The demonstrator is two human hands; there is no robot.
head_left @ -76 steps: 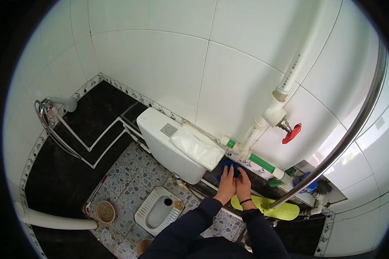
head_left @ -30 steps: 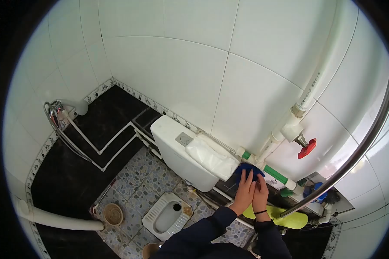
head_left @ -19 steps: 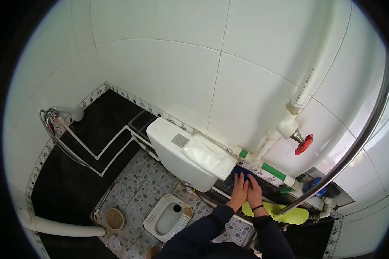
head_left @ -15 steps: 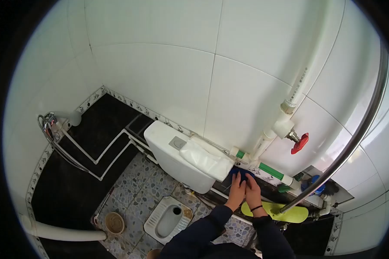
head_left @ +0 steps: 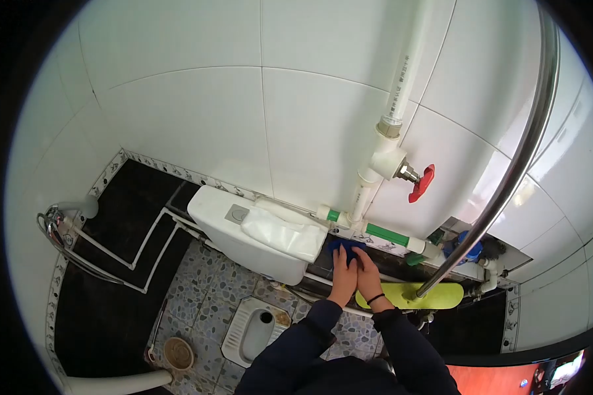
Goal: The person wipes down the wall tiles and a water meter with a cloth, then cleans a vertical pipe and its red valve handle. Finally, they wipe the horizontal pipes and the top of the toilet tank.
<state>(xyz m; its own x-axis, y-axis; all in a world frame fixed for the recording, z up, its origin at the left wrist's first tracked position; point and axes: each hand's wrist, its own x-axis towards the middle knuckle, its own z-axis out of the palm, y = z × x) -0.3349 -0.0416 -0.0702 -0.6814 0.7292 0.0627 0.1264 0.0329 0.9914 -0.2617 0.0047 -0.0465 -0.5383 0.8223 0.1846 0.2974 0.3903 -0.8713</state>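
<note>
A dark blue cloth-like item (head_left: 344,245) lies against the dark tiles below the green and white pipe, right of the white cistern (head_left: 247,243). My left hand (head_left: 344,276) presses its fingers on this blue item. Close beside it, my right hand (head_left: 369,275), with a dark band at the wrist, has its fingers bent over the same item. The fingertips are partly lost against the blue. On the cistern lid rests a white plastic packet (head_left: 284,236). A yellow-green oblong board (head_left: 441,295) is just right of my right wrist.
A metal pole (head_left: 501,201) slants down to the green board. A red valve handle (head_left: 422,184) juts from the white wall pipe. The squat toilet (head_left: 254,331) and a brown bowl (head_left: 178,353) are on the floor. A shower head (head_left: 89,206) hangs at left.
The view has turned to the right, so the fixtures appear farther left and a reddish surface shows at lower right. Both hands remain on the blue item.
</note>
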